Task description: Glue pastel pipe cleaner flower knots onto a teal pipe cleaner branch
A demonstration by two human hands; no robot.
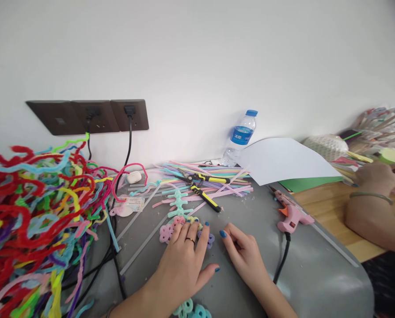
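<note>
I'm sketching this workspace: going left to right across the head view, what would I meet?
Heap of fuzzy stems → small white case → left hand → right hand → pink glue gun → another person's hand.

The only view looks from the person's head, forward and down. The tabletop point(326, 282) lies close, the wall point(191, 66) just beyond.

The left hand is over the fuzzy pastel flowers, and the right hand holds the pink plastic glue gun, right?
No, the glue gun isn't in the right hand: the head view shows it lying on the grey table, to that hand's right. The left hand is over the flowers.
</note>
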